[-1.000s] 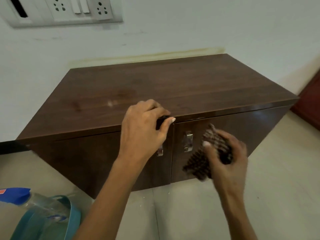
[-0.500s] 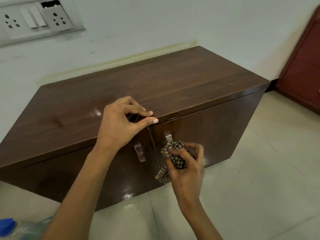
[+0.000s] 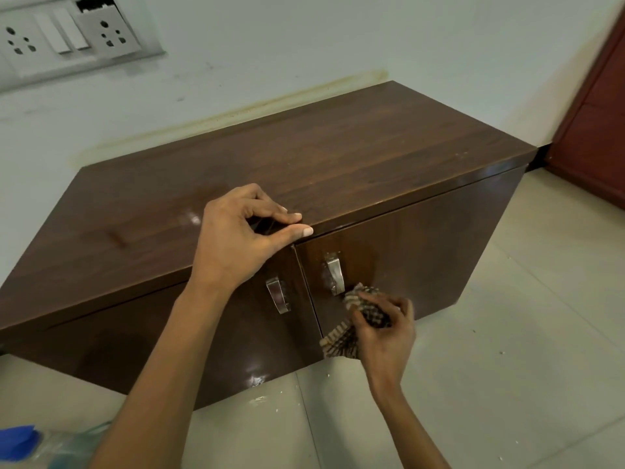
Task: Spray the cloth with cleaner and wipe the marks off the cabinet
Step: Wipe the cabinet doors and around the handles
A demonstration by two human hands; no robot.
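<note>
1. A low dark wooden cabinet [image 3: 338, 157] stands against the white wall, its two doors facing out over the tiled floor [image 3: 507, 367].
2. The left hand [image 3: 240, 238] rests on the front edge of the cabinet top, right above the seam between the doors. Its fingers are curled, thumb and forefinger nearly closed on that edge, with nothing else in them.
3. The right hand [image 3: 385, 330] is down at the right door, near its lower inner corner, fingers bunched tight around a checked cloth [image 3: 358, 319].
4. The cloth is pressed against the door face just below the right metal handle [image 3: 334, 272]; a loose end hangs toward the floor.
5. The left handle [image 3: 278, 294] sits untouched on the other door.
6. A clear spray bottle with a blue top [image 3: 20, 438] lies at the lower left, partly cut off from sight.
7. A switch and socket panel [image 3: 67, 35] is on the wall above the cabinet's left end.
</note>
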